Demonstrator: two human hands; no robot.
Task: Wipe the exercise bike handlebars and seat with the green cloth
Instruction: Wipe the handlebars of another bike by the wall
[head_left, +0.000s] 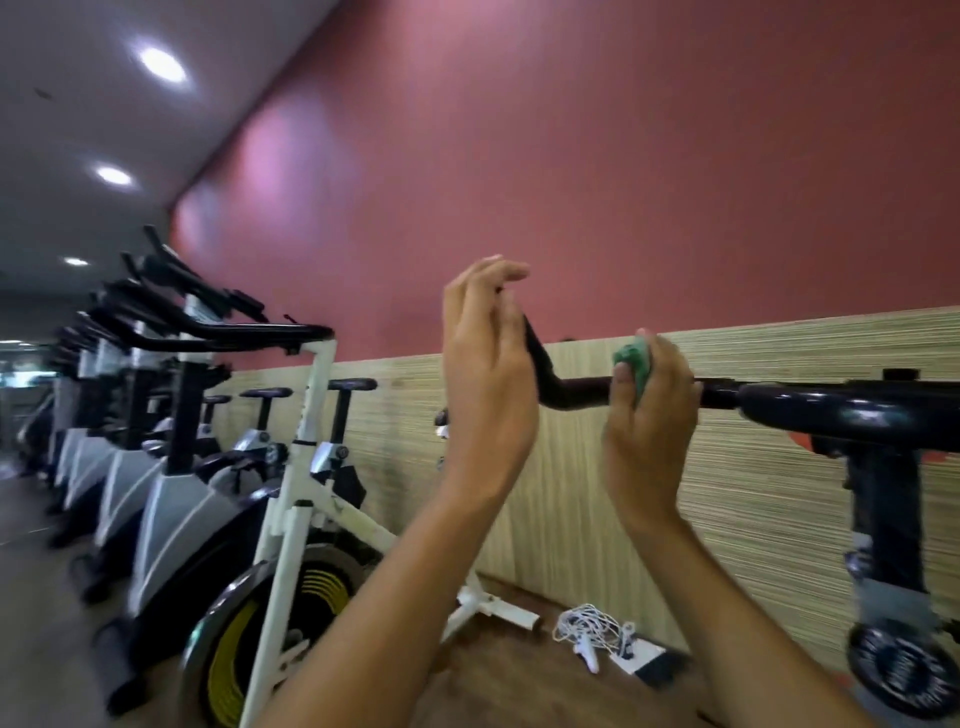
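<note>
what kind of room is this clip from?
Most likely a gym's spin area: a row of bikes lines the red wall, with ceiling downlights overhead. The right hand holds a green cloth on a handlebar.

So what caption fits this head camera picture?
Right hand rubs green cloth along black handlebar; left hand steadies its end.

Single head-worn view, close behind the handlebar (571, 392), facing forward and slightly upward toward the red wall (623, 156).
</note>
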